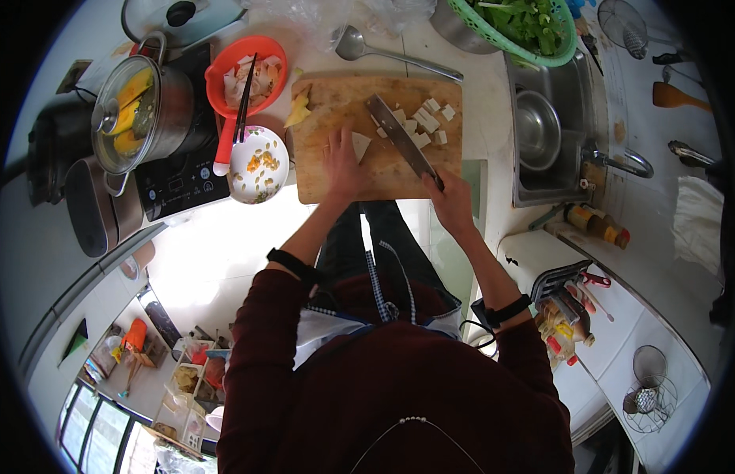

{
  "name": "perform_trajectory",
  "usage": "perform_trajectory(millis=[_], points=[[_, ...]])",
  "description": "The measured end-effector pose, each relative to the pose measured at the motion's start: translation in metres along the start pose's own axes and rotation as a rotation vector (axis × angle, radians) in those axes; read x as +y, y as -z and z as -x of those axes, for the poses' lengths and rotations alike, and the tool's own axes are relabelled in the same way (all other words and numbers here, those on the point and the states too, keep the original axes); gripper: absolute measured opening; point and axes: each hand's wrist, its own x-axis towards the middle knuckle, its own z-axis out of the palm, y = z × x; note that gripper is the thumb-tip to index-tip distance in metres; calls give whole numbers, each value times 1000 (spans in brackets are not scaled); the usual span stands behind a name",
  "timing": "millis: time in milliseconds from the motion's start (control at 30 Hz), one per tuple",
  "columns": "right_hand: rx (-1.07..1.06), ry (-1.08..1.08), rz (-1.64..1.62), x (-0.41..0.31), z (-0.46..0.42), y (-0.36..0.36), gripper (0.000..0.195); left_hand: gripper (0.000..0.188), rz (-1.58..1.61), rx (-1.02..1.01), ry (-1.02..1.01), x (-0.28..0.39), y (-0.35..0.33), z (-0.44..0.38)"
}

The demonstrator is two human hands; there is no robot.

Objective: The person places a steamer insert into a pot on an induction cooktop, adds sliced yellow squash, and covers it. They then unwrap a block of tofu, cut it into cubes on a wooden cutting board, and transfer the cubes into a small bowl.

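On a wooden cutting board point(320, 178) lies a pale block point(360, 146), perhaps tofu, with my left hand point(345, 163) against its left side. My right hand point(450, 195) is closed around the handle of a cleaver point(403, 136), whose blade slants across the board. Beyond the blade and partly behind it are several cut white cubes point(427, 119). A piece of ginger point(299, 109) rests at the board's upper left. Part of the block is hidden by my left fingers.
Left are a glass-lidded pot point(133, 112) of pumpkin on an induction cooker point(175, 183), a red strainer-like bowl point(210, 89) bearing black chopsticks point(245, 98), and a seed plate point(249, 183). Beyond the board lies a metal ladle point(397, 56). A sink point(521, 183) and green basket point(515, 47) stand right.
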Motion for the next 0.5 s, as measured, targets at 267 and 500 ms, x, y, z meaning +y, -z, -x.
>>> perform_trajectory(millis=[267, 500], points=[[-10, 37, -25, 7, -5, -9, 30, 93, 108, -191, -219, -23, 51, -9], [-46, 93, -2, -4, 11, -35, 22, 77, 81, -54, -60, -31, 45, 15]])
